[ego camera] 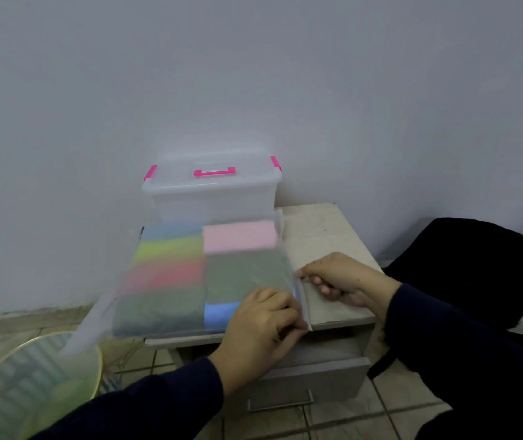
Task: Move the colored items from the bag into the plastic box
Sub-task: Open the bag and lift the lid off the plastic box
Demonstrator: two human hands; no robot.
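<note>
Both hands [298, 300] pinch clear film bag [299, 290] edge | soft colored items [190, 274] inside | translucent plastic box [212, 188] lidded

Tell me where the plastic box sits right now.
The plastic box sits lid on at the back of the small cabinet, against the wall, just behind the bag.

Home room: bedside cabinet [326, 236], tiled floor [365, 420].
</note>
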